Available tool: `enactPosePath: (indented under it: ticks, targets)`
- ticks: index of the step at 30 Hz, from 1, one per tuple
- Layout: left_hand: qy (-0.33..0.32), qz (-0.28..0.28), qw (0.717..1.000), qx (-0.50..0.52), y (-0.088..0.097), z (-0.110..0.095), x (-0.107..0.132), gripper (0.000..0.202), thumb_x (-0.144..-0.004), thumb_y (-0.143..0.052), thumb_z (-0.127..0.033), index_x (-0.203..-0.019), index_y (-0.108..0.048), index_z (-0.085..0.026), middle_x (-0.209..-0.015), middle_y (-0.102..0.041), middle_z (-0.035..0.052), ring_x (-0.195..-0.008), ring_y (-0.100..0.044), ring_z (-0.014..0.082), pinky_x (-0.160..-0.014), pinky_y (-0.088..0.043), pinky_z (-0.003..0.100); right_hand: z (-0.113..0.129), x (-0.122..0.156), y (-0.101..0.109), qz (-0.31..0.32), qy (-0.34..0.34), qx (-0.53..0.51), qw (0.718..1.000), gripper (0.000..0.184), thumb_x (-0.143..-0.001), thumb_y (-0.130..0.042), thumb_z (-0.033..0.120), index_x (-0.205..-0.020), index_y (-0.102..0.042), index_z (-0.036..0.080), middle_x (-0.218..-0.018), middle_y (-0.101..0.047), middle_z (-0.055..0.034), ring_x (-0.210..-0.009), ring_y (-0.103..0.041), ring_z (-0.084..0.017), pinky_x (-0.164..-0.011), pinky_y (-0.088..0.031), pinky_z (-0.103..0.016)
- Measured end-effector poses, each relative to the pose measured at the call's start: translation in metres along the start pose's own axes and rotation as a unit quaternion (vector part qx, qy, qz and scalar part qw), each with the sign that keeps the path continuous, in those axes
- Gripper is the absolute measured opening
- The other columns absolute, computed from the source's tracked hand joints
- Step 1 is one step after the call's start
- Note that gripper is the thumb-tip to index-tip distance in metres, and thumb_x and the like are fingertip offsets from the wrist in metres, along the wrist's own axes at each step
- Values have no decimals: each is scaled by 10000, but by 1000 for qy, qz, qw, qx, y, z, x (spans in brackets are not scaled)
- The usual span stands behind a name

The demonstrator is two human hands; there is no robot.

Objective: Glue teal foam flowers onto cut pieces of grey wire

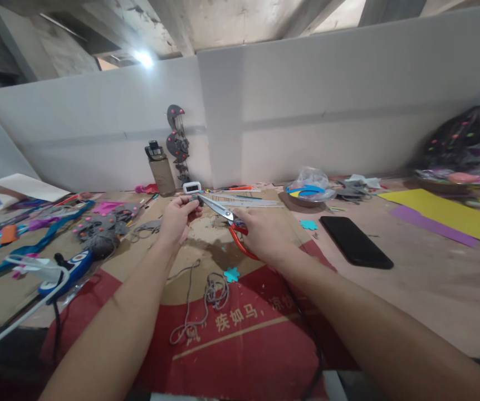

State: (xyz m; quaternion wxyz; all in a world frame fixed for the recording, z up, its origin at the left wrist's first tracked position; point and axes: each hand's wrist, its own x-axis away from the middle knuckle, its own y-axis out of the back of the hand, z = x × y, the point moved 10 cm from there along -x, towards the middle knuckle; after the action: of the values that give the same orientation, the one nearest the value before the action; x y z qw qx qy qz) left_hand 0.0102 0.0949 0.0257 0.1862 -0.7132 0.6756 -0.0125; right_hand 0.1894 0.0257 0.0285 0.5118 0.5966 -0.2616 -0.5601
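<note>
My right hand (260, 234) grips red-handled scissors (240, 242), their blades pointing left toward my other hand. Between the fingertips of my left hand (180, 218) is a small dark grey piece (198, 199), its kind too small to make out. The scissor tips are right at this piece; whether they touch it I cannot tell. Below my hands, a loose tangle of grey cord (216, 291) lies on the red and brown cardboard (256, 340). A turquoise flower-shaped cutout (231, 274) is beside the cord.
A black phone (356, 242) lies to the right, near yellow sheet (452, 214). Behind stand a bottle (161, 170) and a bowl (307, 197) with a plastic bag. At left are a blue power strip (67, 274) with a white cable and a grey yarn ball (101, 243).
</note>
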Motion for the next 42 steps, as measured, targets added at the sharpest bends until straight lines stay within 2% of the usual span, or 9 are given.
enactPosePath:
  ticks: [3,8,18,26,38,42]
  targets:
    - [4,-5,1000,-2,1,0,0,217,-584,-736,-191,-729,-590,-124,-638,-603,5,-533,-549,83,-541,-451,219,-2,0,-5,-21,0,-39,999,406,-839,-475,250,-1243,-489,287,-933,-668,-65,-772,-590,-204,-607,-330,-266]
    - [-5,-15,1000,2,5,-1,-1,240,-583,-732,-178,-778,-600,-129,-671,-618,9,-559,-564,91,-559,-461,229,-2,-1,-8,-47,17,-47,998,386,-846,-469,225,-1228,-487,278,-940,-653,-63,-818,-571,-197,-633,-336,-253]
    - [-8,-13,1000,5,0,-3,3,208,-606,-706,-158,-768,-581,-122,-664,-616,14,-561,-582,97,-573,-477,237,2,0,-4,-39,13,17,999,399,-857,-458,274,-1256,-467,273,-947,-637,-77,-824,-564,-204,-649,-343,-272]
    - [4,-25,999,27,3,3,-1,176,-611,-694,-130,-756,-595,-121,-685,-618,16,-560,-580,88,-599,-493,248,4,-1,1,-41,10,37,998,390,-868,-443,330,-1254,-475,278,-945,-629,-86,-824,-565,-222,-643,-350,-286]
    - [20,-22,998,49,3,12,-1,132,-619,-678,-119,-730,-607,-126,-678,-619,9,-573,-576,81,-609,-499,228,4,2,-4,-15,8,42,999,432,-864,-435,249,-1296,-416,272,-1008,-602,-94,-828,-563,-209,-655,-360,-283]
    - [18,-19,998,55,2,12,-1,139,-617,-692,-125,-723,-602,-129,-677,-618,8,-578,-582,80,-613,-498,226,5,2,-3,-27,14,44,999,425,-870,-440,259,-1294,-415,267,-1026,-594,-98,-875,-548,-212,-686,-370,-284]
